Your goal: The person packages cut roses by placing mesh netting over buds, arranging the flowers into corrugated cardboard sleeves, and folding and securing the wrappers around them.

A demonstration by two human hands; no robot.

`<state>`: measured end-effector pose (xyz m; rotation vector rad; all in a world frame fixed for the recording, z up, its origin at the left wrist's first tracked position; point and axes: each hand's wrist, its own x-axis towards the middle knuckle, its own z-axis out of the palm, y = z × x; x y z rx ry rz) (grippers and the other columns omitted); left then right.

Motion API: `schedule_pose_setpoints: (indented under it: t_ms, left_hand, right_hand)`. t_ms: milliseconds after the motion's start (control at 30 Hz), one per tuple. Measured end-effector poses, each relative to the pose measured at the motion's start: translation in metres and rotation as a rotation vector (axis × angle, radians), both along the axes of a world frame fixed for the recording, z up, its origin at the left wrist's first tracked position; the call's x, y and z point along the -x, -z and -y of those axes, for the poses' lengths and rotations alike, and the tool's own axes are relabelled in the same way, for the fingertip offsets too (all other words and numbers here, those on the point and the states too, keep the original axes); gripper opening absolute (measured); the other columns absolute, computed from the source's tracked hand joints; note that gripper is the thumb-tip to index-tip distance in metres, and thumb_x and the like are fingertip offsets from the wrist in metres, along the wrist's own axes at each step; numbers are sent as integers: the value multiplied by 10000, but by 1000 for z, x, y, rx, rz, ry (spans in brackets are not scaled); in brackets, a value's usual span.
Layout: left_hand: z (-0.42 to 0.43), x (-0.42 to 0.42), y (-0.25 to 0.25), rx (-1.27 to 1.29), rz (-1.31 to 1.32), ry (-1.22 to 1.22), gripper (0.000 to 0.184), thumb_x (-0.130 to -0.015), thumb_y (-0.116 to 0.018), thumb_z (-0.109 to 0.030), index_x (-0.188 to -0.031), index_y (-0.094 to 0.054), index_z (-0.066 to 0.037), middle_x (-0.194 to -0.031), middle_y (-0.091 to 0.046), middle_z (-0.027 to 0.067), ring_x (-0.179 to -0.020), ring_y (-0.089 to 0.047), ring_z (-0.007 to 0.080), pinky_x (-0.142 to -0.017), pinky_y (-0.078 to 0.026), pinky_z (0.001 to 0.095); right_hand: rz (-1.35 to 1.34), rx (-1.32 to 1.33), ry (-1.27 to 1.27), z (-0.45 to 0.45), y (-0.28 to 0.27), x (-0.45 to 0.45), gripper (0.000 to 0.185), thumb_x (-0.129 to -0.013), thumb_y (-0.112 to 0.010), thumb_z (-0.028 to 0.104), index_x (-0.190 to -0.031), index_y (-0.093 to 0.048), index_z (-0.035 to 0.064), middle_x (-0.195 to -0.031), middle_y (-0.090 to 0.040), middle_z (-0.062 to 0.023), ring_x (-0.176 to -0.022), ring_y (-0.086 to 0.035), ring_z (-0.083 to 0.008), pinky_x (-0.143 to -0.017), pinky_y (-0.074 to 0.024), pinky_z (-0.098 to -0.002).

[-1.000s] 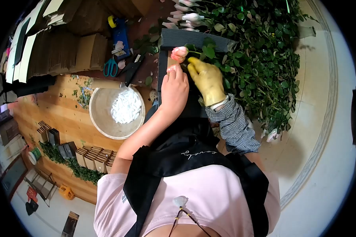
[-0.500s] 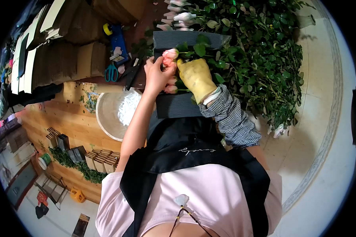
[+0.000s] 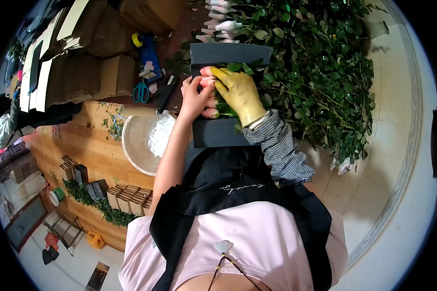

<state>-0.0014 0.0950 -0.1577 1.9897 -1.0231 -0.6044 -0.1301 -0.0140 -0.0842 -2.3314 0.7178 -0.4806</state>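
Several pink roses (image 3: 211, 113) lie in a column on a black corrugated wrap (image 3: 221, 133), heads to the left and stems to the right. My bare left hand (image 3: 194, 102) has its fingers and thumb closed around a rose head (image 3: 207, 81) near the top of the column. From the right, my right hand (image 3: 240, 94), in a yellow glove, reaches over the stems with fingers stretched out and apart. Its fingertips touch the uppermost rose (image 3: 206, 71). The gloved palm hides part of the stems and leaves. The wrap's far flap (image 3: 230, 53) stands beyond the roses.
Leafy rose stems (image 3: 320, 87) are heaped at right, with net-sleeved heads (image 3: 228, 25) at the top. Left lie teal scissors (image 3: 141, 91), a blue tape dispenser (image 3: 149, 57) and stacked cardboard (image 3: 77, 77). A white tub (image 3: 131, 145) stands below the table's left edge.
My gloved hand has opened from a curled grip, its fingers now stretching left over the uppermost rose. My left hand has shifted slightly down and stays on a rose head.
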Motion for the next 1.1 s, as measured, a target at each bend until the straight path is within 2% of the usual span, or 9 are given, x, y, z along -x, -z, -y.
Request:
schedule_pose_setpoints:
  t_ms: [100,167,233,367,500,667,867,967,1100]
  left_hand:
    - [-7,2,-9,-19,-52,-60,398,-964,-631,-320,-1230,-604,-25,-1231,-576,189,-1213,-518,296,-995,-430,370]
    - [-22,-24,-36,35,-619,-13,362,-1025,-542,-259,-1269,-575,6,-1250,-621,115,-1185,-557,182,-997,-429,314]
    - [-47,-56,-35,175,-368,-156,308,-1007,-569,-238,-1223,-611,-23,-1136,-679,97,-1046,-608,121,-906,-471,277]
    - [-74,-140,-77,28,86,-355,251,-990,-586,-203,-1132,-660,-10,-1120,-682,120,-944,-675,205,-817,-525,317]
    - [-76,-204,-54,-223,851,-394,527,-908,-676,-293,-1322,-537,3,-1332,-550,203,-1207,-537,368,-1012,-447,430]
    - [-85,-227,11,-566,872,-409,621,-887,-668,-246,-1418,-432,-25,-1311,-546,212,-1207,-531,352,-1005,-449,450]
    - [-74,-208,-20,-484,1165,-404,501,-833,-686,-206,-1301,-567,-73,-1026,-615,155,-899,-608,331,-798,-504,461]
    - [-82,-216,-43,-554,925,-363,355,-840,-671,-172,-1186,-658,-88,-1027,-624,159,-953,-611,344,-825,-509,450]
    - [-99,-171,-99,-38,982,-569,176,-943,-599,-166,-1021,-703,-49,-898,-646,163,-821,-644,330,-710,-528,407]
  right_hand:
    - [-40,227,15,-5,-1,-7,309,-849,-644,175,-1155,-661,217,-858,-702,-43,-793,-676,-274,-693,-530,-399]
    - [-207,340,26,-6,-5,-11,220,-852,-623,194,-1067,-666,198,-837,-690,-22,-795,-676,-234,-681,-519,-382]
    - [-223,425,23,-8,-7,-16,171,-862,-595,208,-1015,-663,174,-830,-684,-11,-799,-674,-212,-683,-513,-369]
    - [-260,429,-2,-9,-12,-19,127,-849,-594,183,-949,-662,144,-795,-676,-23,-771,-676,-216,-656,-515,-373]
    - [-211,364,21,-9,-12,-16,192,-815,-649,194,-1000,-650,142,-835,-673,-75,-753,-666,-282,-662,-522,-414]
    - [-222,211,49,-14,-40,3,376,-881,-637,169,-1246,-608,85,-1011,-685,-160,-952,-642,-344,-823,-520,-433]
    - [-26,95,54,-23,-52,44,415,-862,-658,94,-1273,-606,64,-1144,-663,-184,-1063,-615,-366,-956,-473,-430]
    - [13,57,103,-26,-56,57,432,-856,-664,78,-1284,-604,66,-1140,-664,-178,-1078,-606,-356,-972,-459,-430]
    - [63,54,148,-28,-65,63,447,-865,-672,62,-1306,-593,54,-1146,-669,-160,-1059,-630,-312,-939,-493,-398]
